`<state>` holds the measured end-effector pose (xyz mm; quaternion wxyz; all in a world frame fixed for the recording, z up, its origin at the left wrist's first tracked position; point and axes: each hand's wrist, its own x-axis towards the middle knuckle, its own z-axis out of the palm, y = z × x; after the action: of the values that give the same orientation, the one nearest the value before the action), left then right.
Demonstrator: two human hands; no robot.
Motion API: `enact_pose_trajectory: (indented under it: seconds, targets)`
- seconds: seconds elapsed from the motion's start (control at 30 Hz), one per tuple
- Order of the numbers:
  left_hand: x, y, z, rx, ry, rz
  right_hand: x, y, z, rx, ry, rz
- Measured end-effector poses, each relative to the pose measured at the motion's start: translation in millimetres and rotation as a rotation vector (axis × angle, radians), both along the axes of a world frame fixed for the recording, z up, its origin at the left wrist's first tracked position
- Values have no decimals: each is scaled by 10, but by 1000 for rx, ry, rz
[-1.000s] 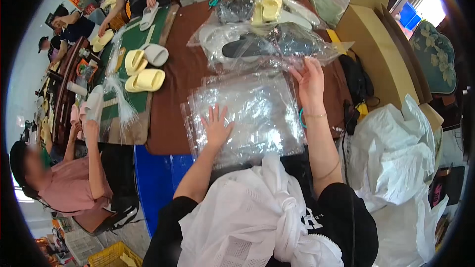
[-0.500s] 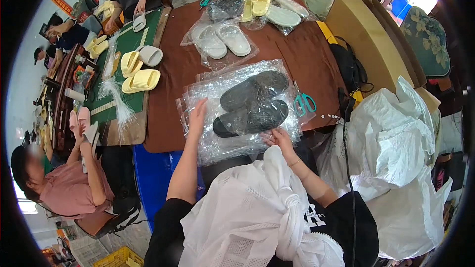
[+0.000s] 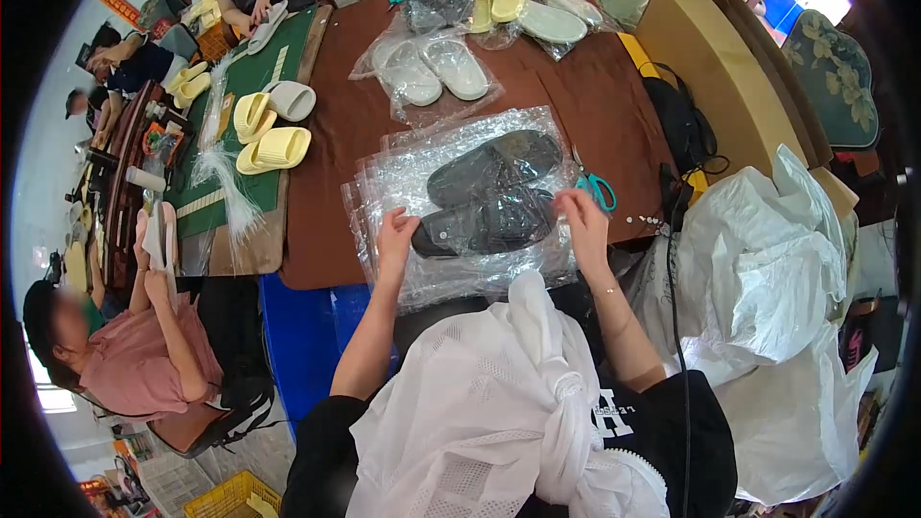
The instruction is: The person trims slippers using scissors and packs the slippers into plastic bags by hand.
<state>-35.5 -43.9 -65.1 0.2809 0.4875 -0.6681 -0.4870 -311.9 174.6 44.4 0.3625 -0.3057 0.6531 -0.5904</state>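
We see left hand [image 3: 396, 233] and right hand [image 3: 582, 221] at near edge of brown tabletop [image 3: 326, 134], fingers pinched on clear plastic bag [image 3: 460, 201] holding pair of black slippers [image 3: 489, 194]. Bag tops stack of clear bags. Scissors [image 3: 597, 189] just beside right hand. White slippers [image 3: 432, 69] mid-table, bagged.

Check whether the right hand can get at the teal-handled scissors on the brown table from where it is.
Probably yes. The right hand rests on the clear bag holding the black slippers, and the scissors lie just beyond it on the table, uncovered, with nothing between.
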Motion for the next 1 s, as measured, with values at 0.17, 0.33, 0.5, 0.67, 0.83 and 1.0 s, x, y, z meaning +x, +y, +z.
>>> enact_pose_trajectory:
  seconds: [0.17,0.33,0.5,0.67,0.83,1.0]
  targets:
    - [-254,60,315,408,250,-36,-302,-320,-496,182,1143,-453]
    - [-330,281,642,675,408,-106,-405,-361,-678,509,939,-399]
    - [-268,299,818,616,578,-42,-561,-461,-840,538,953,-452]
    - [-201,383,1511,435,634,-16,-497,-432,-592,43,749,-456]
    - [50,455,1301,270,629,47,-238,-423,-812,85,773,-418]
    - [713,322,203,649,605,107,-168,-516,-959,254,709,-392]
